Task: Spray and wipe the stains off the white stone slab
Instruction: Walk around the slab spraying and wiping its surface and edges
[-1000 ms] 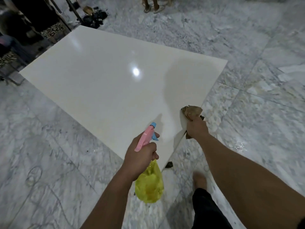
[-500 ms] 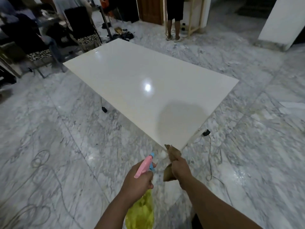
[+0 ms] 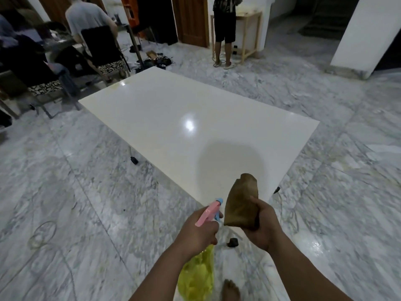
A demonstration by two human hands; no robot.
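Note:
The white stone slab [image 3: 173, 118] lies glossy and raised a little above the marble floor, its near corner just ahead of my hands. My left hand [image 3: 198, 232] grips a spray bottle [image 3: 209, 212] with a pink trigger head, blue nozzle and yellow body, nozzle aimed toward the slab. My right hand [image 3: 261, 224] holds a brown cloth [image 3: 242, 204] upright in the air beside the bottle, off the slab. A faint yellowish stain [image 3: 121, 84] shows at the slab's far left corner.
Grey marble floor [image 3: 76, 203] surrounds the slab. Chairs [image 3: 102, 53] with seated people stand at the far left. A person [image 3: 224, 29] stands by a wooden table at the back. Cables [image 3: 286, 211] lie right of the near corner. My bare foot [image 3: 231, 290] is below.
I have stepped back from the slab, so it now lies farther ahead. My right hand lifted the cloth off the slab's edge and turned it upright beside the spray bottle.

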